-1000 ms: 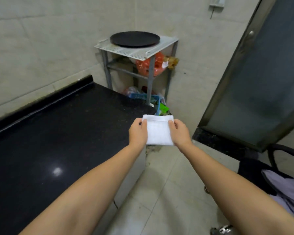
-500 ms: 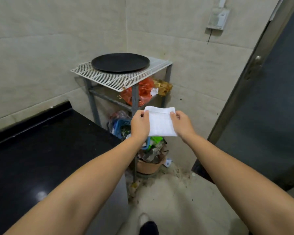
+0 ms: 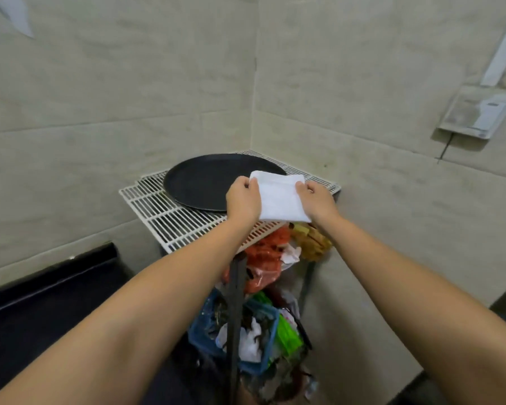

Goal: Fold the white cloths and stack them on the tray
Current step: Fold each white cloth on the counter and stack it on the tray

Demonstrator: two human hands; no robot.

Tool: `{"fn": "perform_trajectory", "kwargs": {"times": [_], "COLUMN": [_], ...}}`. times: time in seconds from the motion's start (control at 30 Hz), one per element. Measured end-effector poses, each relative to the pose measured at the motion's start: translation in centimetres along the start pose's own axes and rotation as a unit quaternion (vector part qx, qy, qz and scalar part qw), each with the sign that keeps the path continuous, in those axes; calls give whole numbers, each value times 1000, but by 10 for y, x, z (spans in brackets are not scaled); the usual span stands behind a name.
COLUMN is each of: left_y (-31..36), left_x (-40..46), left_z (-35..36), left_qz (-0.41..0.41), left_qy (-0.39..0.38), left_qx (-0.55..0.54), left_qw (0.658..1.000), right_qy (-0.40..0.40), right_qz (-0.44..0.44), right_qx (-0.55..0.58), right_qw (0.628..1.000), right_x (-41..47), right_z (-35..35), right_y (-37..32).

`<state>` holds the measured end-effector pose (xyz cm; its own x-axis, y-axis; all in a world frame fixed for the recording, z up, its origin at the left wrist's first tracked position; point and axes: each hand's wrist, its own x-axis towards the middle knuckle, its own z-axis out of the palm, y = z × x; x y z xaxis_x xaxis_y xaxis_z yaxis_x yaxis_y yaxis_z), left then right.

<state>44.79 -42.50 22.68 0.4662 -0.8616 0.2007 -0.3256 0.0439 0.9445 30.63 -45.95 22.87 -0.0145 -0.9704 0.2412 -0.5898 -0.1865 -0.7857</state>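
A folded white cloth [image 3: 278,198] is held flat between both hands above the near right edge of a round black tray [image 3: 199,182]. My left hand [image 3: 242,200] pinches the cloth's left edge and my right hand [image 3: 316,200] pinches its right edge. The tray lies on a white wire rack [image 3: 164,211] in the corner of the room and nothing lies on its visible surface.
Under the rack hang orange and yellow bags [image 3: 263,258], with a blue basket of clutter [image 3: 205,334] on the floor below. A black counter [image 3: 41,305] runs along the left wall. A grey wall box [image 3: 476,112] is mounted at the upper right.
I have moved from the counter to the corner rack. Both hands carried the folded cloth forward and up, from over the floor to just above the tray's edge.
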Motion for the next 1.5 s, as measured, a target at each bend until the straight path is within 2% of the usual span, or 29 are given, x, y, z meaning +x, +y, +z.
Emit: {"fn": "perform_trajectory", "kwargs": {"times": [0.33,0.63,0.83,1.03,1.3,1.5], "left_y": [-39,-67,-76,-76,-73,-50], "left_x": [134,179,185,181,170,142], "left_z": [16,21,32,34,25,-13], "left_qz": [-90,-191,-195,-210,-214,-154], "left_qy": [136,166,150,138,153,183], "left_qx": [73,265,427,504,475,470], "left_qw": [984,930,870,827,840,850], "right_qy": [-186,-313,-300,-268,-260,-241], "right_qz": [-100,-192,-265,-294,-284,-343], "right_qx": [-41,-96,-204,-278,-298,-259], "right_qw": [977,925,893,874,873,870], "right_x": [174,236,241,238,247,216], "right_z": [97,152,171,173,155,139], "right_y": [-7,-9,0,-2,0,-42]}}
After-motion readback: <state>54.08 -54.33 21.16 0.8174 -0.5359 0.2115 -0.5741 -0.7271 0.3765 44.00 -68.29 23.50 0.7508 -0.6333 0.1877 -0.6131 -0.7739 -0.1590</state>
